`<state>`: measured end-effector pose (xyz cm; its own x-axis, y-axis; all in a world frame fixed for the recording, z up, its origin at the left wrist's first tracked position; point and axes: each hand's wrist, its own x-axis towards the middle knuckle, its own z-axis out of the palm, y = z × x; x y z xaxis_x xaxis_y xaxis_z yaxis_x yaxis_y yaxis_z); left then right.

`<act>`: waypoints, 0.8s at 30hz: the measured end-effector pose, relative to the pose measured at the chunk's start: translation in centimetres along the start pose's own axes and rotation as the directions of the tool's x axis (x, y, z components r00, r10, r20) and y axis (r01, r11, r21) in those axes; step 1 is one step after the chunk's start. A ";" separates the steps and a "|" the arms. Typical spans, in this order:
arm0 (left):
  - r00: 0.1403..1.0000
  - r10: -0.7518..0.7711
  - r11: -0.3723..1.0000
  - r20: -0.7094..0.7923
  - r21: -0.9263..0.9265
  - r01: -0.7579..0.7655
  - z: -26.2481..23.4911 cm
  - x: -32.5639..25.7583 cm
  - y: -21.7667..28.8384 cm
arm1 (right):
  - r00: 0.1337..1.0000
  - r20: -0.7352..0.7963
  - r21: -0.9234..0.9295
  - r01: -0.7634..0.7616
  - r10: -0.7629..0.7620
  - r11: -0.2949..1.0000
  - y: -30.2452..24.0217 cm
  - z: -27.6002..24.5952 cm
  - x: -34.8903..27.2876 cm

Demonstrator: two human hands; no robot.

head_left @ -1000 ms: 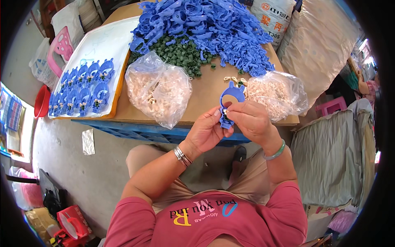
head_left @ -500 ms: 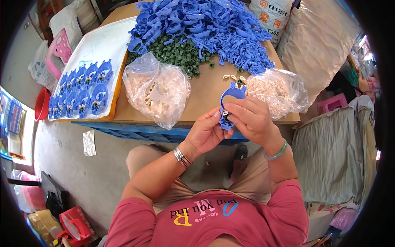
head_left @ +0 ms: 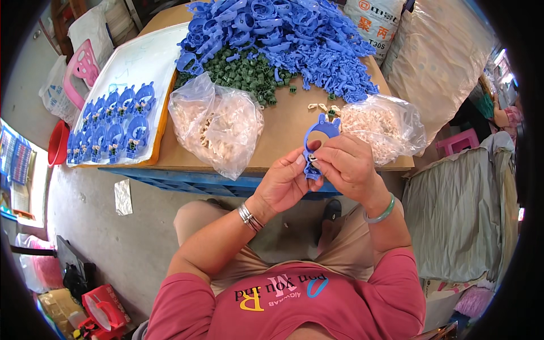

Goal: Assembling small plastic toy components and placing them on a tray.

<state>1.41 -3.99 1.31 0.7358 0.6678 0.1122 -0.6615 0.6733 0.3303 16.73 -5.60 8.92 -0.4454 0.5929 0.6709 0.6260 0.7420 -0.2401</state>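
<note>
A blue plastic part [head_left: 311,134] with a round ring-like top and a narrower lower end is held up in front of the table edge. My left hand [head_left: 285,180] pinches its lower end from the left. The thumb and fingers of my right hand [head_left: 349,168] press at the middle of the same part, where a small pale piece shows between the fingertips. What exactly the right fingers grip is mostly hidden. Just beyond the ring lie a few small cream pieces and a dark green piece [head_left: 332,112] on the brown tabletop [head_left: 272,136].
A big heap of blue parts [head_left: 266,34] and dark green pieces [head_left: 249,76] covers the far table. Clear bags of cream pieces stand left [head_left: 218,124] and right [head_left: 385,127]. On the left, a white board [head_left: 127,68] carries rows of blue assemblies [head_left: 113,127]. Large sacks [head_left: 439,68] stand right.
My right fingertips have shifted slightly over the middle of the blue part, leaving more of its ring in sight. My left hand keeps its hold almost unmoved.
</note>
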 end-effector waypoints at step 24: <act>0.999 0.015 0.998 0.032 0.064 -0.017 -0.1 -0.1 0.2 | 0.999 -0.010 0.048 -0.048 0.048 0.998 -0.1 -0.4 -0.3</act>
<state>1.21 -3.96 1.29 0.7300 0.6675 0.1470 -0.6633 0.6400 0.3879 17.02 -5.97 9.01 -0.4086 0.6248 0.6653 0.6148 0.7272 -0.3053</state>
